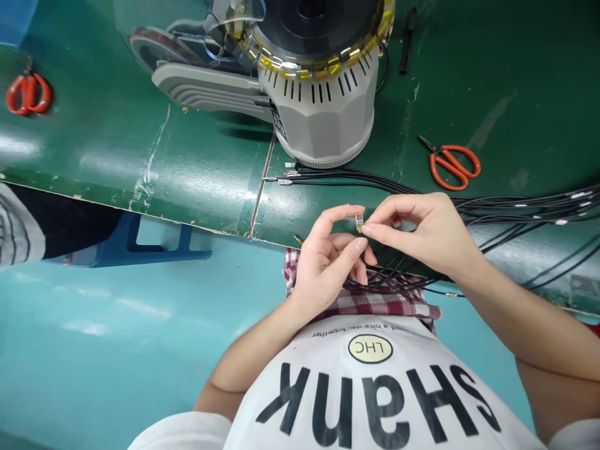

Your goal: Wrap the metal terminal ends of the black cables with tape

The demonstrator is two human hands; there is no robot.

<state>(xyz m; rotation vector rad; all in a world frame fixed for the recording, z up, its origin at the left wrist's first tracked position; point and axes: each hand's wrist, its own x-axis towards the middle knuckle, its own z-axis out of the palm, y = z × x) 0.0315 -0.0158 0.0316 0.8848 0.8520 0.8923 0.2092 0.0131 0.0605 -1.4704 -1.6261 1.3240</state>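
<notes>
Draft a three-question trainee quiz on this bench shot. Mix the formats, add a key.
1. True or false: a slim black pen-shaped object lies to the right of the grey faceted plastic machine in the picture.

2. How many pairs of orange-handled metal scissors show on the glossy green tabletop?
A) one
B) two
C) four

3. What does the bare right hand pinch, close to the index finger of the bare left hand?

Key:
1. True
2. B
3. A small boxy silver metal piece
</notes>
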